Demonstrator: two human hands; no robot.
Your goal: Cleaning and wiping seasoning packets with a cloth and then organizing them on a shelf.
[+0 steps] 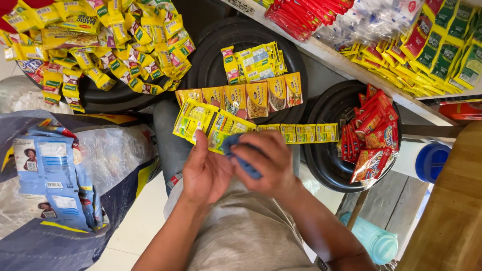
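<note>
Nearest us, our left hand pinches a strip of yellow sachets under its thumb, while our right hand closes its grip on a blue cloth. Leftward lie blue packets in a clear bag; above, yellow sachets fill a black tray. Rightward, red sachets sit in a black bowl.

One head-worn view looks steeply down from close above the person's lap. The left hand and right hand sit near centre. Black round trays lie toward twelve o'clock, and a shelf edge runs toward two o'clock.
</note>
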